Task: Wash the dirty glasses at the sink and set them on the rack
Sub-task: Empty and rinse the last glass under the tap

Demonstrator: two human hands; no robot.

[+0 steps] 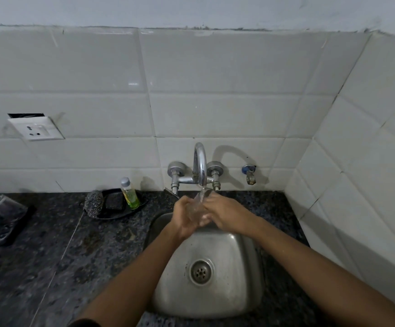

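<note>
- The person is standing at a small steel sink (pixel 246 274) that is sitting in a dark speckled counter (pixel 50 267).
- Both hands are meeting just under the spout of the tap (pixel 200 165), above the back edge of the sink.
- The left hand (pixel 185 217) is curling its fingers round the left side of a clear glass (pixel 197 207) and is gripping it.
- The right hand (pixel 224 212) is wrapping round the right side of the same glass, so the two hands are closing on it together.
- The glass is standing roughly upright between the palms, directly below the tap, and water is running from the spout into it.
- The lower part of the glass is hiding behind the fingers, so its base is not showing clearly.
- The drain (pixel 201 272) is lying in the middle of the sink, nearer to the person than the hands.
- To the left of the tap, a black dish (pixel 118 212) is resting on the counter against the tiled wall (pixel 215 114).
- A bottle of green liquid (pixel 129 193) is standing upright in this dish, and a patterned scrubber (pixel 93 204) is lying at the dish's left end.
- Far to the left of the tap, a white socket (pixel 35 129) is sitting on the wall.
- To the right of the tap, a small separate valve (pixel 250 173) is sticking out from the wall.
- At the far left edge of the counter, a dark blurred object is lying; what it is cannot be told.
</note>
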